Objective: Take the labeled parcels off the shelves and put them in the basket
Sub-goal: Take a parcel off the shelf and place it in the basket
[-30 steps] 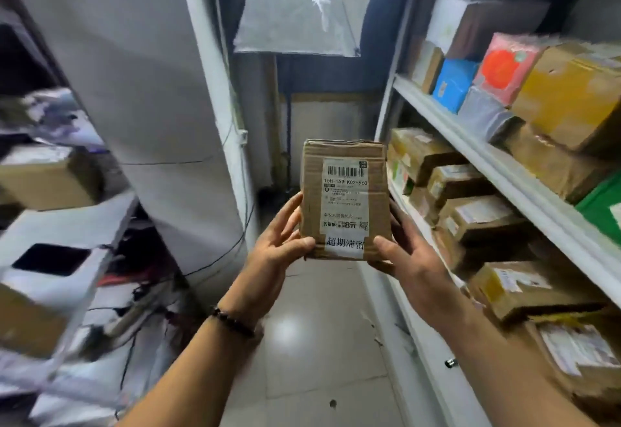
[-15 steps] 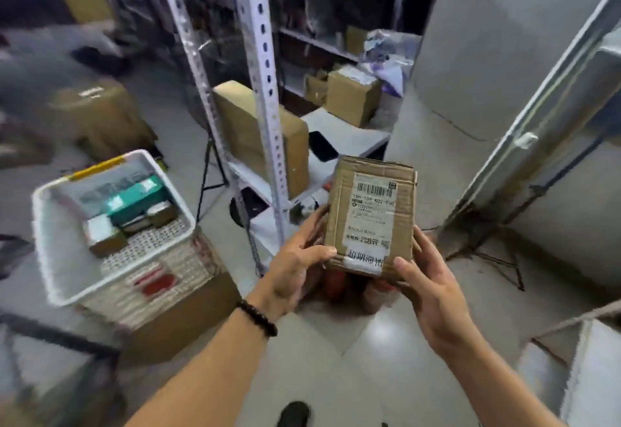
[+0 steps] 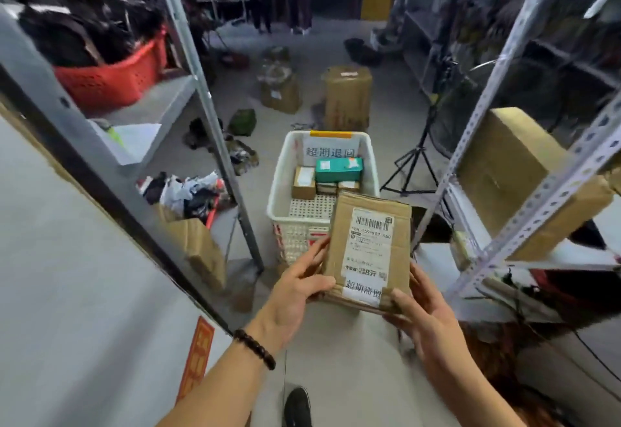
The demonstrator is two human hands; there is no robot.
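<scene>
A brown cardboard parcel [image 3: 368, 252] with a white barcode label is held upright between both hands, label facing me. My left hand [image 3: 299, 287] grips its left lower edge with the thumb across the front. My right hand [image 3: 425, 315] grips the lower right corner from below. Just beyond the parcel stands the white plastic basket [image 3: 279, 188] on the floor. Inside it lie a teal box [image 3: 339, 170], a small brown box [image 3: 304, 182] and other small parcels. The parcel covers the basket's near right corner.
Grey metal shelf uprights flank the aisle, one at left [image 3: 215, 117] and one at right [image 3: 497, 117]. A red crate [image 3: 114, 77] sits on the left shelf. A large carton [image 3: 514, 171] rests on the right shelf. Taped boxes [image 3: 347, 97], a tripod [image 3: 416, 158] and floor clutter lie beyond. My shoe [image 3: 297, 406] shows below.
The view has swung from the parcel shelves round to the aisle. The basket has come from the left to straight ahead. Both hands keep the same grip on the parcel.
</scene>
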